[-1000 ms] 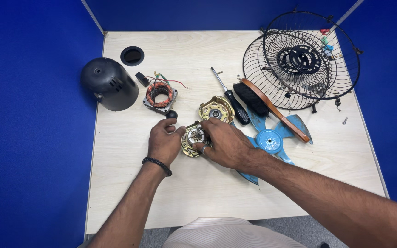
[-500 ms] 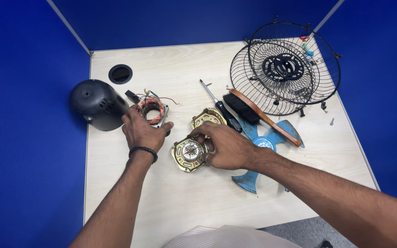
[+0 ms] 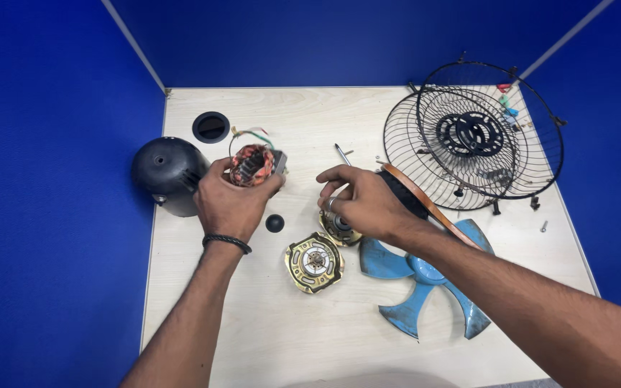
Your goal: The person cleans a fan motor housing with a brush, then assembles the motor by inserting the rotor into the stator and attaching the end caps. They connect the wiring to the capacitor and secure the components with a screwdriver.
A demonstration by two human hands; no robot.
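My left hand grips a fan motor stator with copper windings and loose wires, lifted just off the table beside the black motor housing. My right hand hovers with fingers curled over a brass-coloured motor end cover, touching its top. A second brass-coloured end cover lies flat on the table, free of both hands. A small black knob sits between my hands.
A blue fan blade lies under my right forearm. Two wire fan guards are stacked at the back right, with a brown curved strip and a screwdriver nearby. A round cable hole is at the back left. A screw lies right.
My left hand has picked up the stator and raised it. My right hand has let go of the end cover in front and moved back onto the other one.
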